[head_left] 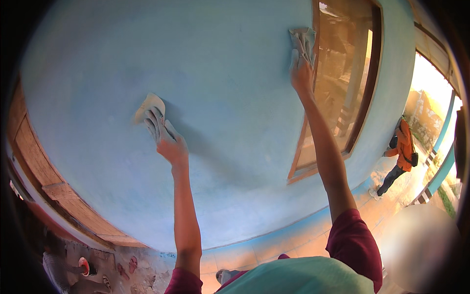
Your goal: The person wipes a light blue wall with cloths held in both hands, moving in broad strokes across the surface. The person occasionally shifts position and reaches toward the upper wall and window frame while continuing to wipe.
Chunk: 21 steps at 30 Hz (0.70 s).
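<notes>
My left hand (pixel 169 139) reaches up to the light blue wall (pixel 220 98) and presses a pale, bent piece of sandpaper (pixel 147 104) against it. Whitish dust coats its fingers, which lie over the sheet. Higher up and to the right, my right hand (pixel 302 73) holds a folded grey piece of sandpaper (pixel 303 33) to the wall, close beside the wooden window frame (pixel 316 24). Dust whitens these fingers too. Each sheet is partly hidden under the hand on it.
Right of my right arm is a glass window pane (pixel 338 73). A person in orange (pixel 404 144) stands by the wall at far right. At lower left are wooden panels (pixel 68 196), another person (pixel 56 269), a red bucket (pixel 85 266) and pink sandals (pixel 132 264). Tiles (pixel 240 255) cover the floor below.
</notes>
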Available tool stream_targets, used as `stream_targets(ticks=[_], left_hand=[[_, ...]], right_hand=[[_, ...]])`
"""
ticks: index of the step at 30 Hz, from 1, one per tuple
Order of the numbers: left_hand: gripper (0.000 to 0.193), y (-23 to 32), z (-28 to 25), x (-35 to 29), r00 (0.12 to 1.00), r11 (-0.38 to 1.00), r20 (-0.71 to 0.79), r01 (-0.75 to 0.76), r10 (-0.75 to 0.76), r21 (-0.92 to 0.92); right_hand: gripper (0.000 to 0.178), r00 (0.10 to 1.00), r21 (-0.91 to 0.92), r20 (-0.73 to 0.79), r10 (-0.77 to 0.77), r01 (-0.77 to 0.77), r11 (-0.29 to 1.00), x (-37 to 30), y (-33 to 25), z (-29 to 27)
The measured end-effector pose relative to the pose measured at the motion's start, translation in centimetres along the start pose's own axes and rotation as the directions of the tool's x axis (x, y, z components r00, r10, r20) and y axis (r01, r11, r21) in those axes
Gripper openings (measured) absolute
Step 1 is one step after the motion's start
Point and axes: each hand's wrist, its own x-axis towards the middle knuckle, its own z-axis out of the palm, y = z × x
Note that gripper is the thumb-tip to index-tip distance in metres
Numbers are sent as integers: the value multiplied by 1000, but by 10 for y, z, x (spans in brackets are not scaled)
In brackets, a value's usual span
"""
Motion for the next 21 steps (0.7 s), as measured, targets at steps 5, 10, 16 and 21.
stream_targets(ticks=[5, 10, 16, 21], left_hand=[[45, 14, 15, -15, 998, 995, -25, -50, 53, 89], [44, 32, -2, -5, 998, 988, 62, 19, -29, 154], [44, 41, 1, -7, 997, 986, 75, 9, -21, 166], [43, 39, 12, -6, 1000, 985, 11, -9, 7, 175]], right_hand=[[44, 993, 23, -113, -46, 49, 999, 80, 44, -5], [44, 950, 32, 186, 253, -263, 964, 120, 40, -12], [47, 988, 14, 9, -151, 151, 988, 4, 42, -26], [49, 966, -16, -62, -253, 252, 968, 60, 53, -12]])
